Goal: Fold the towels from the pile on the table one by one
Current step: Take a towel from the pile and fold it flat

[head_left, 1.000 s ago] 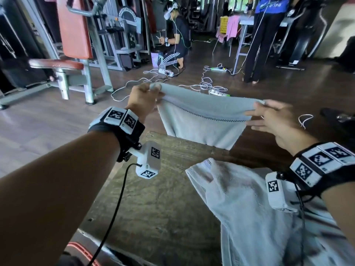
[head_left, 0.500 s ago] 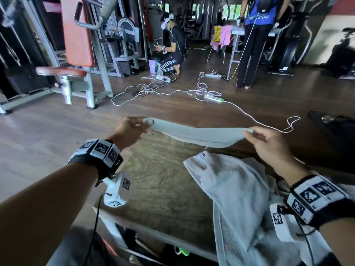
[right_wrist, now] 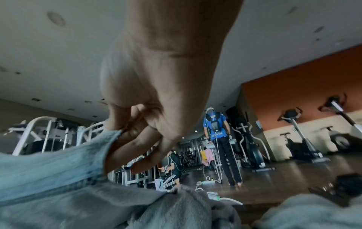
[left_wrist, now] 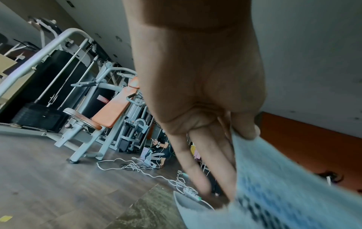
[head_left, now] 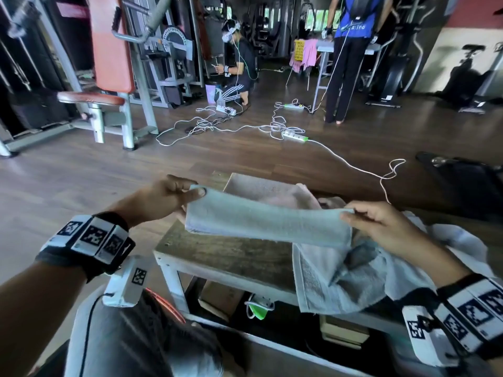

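A light blue towel (head_left: 266, 221) is stretched flat between my two hands just above the wooden table (head_left: 223, 254). My left hand (head_left: 174, 194) pinches its left end with thumb on top; in the left wrist view the thumb (left_wrist: 246, 128) presses the towel (left_wrist: 274, 193) against the fingers. My right hand (head_left: 373, 224) pinches the right end; the right wrist view shows the towel (right_wrist: 58, 164) caught between thumb and fingers (right_wrist: 121, 134). A heap of pale towels (head_left: 340, 276) lies on the table's right side, partly under the held one. A pinkish folded towel (head_left: 272, 191) lies at the far edge.
The table's front edge (head_left: 217, 270) is near my lap, with boxes on a shelf below. Beyond it are wooden floor, white cables and power strips (head_left: 295, 137), a gym machine (head_left: 109, 77), a crouching person (head_left: 239, 69) and a standing person (head_left: 351, 50).
Both hands have brought the towel down from hanging upright in front of me to lying nearly flat just above the table, and nearer to me.
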The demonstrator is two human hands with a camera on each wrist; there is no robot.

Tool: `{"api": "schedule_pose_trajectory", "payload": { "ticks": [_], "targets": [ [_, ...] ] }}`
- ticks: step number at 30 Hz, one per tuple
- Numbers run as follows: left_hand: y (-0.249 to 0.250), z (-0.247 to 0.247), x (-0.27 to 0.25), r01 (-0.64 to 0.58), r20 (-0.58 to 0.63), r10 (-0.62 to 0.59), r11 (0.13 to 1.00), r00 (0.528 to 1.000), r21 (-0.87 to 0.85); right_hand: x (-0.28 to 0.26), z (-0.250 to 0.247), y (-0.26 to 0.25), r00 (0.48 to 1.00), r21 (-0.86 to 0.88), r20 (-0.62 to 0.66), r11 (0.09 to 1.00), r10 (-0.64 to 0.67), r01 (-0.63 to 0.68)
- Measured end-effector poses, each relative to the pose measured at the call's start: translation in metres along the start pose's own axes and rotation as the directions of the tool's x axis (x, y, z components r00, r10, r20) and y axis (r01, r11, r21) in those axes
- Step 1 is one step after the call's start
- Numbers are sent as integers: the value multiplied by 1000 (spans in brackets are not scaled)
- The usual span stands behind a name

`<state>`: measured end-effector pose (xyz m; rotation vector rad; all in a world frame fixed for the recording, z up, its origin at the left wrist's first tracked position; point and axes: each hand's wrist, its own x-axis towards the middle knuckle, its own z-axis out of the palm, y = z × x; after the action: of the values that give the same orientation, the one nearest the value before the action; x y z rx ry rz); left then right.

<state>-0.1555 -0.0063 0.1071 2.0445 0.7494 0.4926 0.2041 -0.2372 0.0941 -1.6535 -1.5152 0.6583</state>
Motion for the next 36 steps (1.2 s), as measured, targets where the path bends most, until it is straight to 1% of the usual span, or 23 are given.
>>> {"api": "schedule_pose_trajectory", "payload": {
  "ticks": [2, 4, 6, 8, 9, 11, 13, 15, 17, 21, 24, 27, 29, 31, 32, 33, 34, 36],
  "targets": [
    [12, 3, -18, 90, 123, -94, 995, 988, 33, -10, 0, -7, 993, -7, 108, 999, 49, -49],
    [20, 5, -31, 135, 190, -145, 989, 971, 62, -14, 0, -16, 978, 10, 186, 995, 94, -98],
    [23, 6, -37, 158, 198, -162, 987, 967, 38, -15, -1, -19, 966, -7, 224, 992, 128, -129],
    [20, 9, -35, 186, 178, -184, 982, 967, 3, -12, -1, -20, 973, 0, 196, 993, 120, -122],
    [16, 10, -32, 198, 147, -194, 980, 970, -8, -8, -1, -19, 983, 10, 155, 994, 102, -105],
    [5, 13, -21, 197, 35, -197, 980, 980, -3, 4, 0, -16, 997, 35, 38, 997, 69, -71],
    [-7, 16, -4, 165, -79, -168, 985, 983, -50, 20, 0, -9, 996, 69, -83, 997, 44, -39],
    [-19, 20, 16, 128, -189, -158, 979, 969, -161, 41, -2, 3, 983, 79, -176, 996, 54, -41],
    [-30, 23, 38, 109, -290, -170, 971, 942, -213, 65, -5, 17, 967, 44, -246, 997, 72, -63],
    [-55, 25, 92, 155, -458, -204, 977, 865, -143, 129, -4, 43, 938, -59, -331, 990, 100, -126],
    [-67, 20, 133, 196, -516, -217, 976, 828, -94, 177, -2, 56, 918, -155, -388, 976, 82, -153],
    [-81, 12, 178, 268, -574, -202, 963, 793, 32, 226, 2, 68, 914, -217, -392, 956, 100, -197],
    [-94, 11, 206, 341, -610, -201, 932, 766, 120, 258, 7, 80, 914, -298, -391, 925, 107, -236],
    [-112, 14, 232, 401, -624, -223, 903, 749, 158, 285, 17, 95, 910, -396, -398, 872, 119, -287],
    [-123, 18, 243, 426, -620, -239, 889, 747, 170, 295, 23, 102, 908, -433, -396, 844, 137, -316],
    [-136, 22, 252, 443, -605, -251, 876, 755, 189, 304, 29, 109, 913, -466, -373, 817, 166, -339],
    [-148, 28, 258, 445, -578, -253, 869, 775, 217, 311, 35, 118, 925, -514, -317, 782, 207, -351],
    [-170, 39, 263, 404, -490, -224, 864, 842, 300, 320, 45, 135, 938, -635, -143, 698, 315, -332]
  ]
}}
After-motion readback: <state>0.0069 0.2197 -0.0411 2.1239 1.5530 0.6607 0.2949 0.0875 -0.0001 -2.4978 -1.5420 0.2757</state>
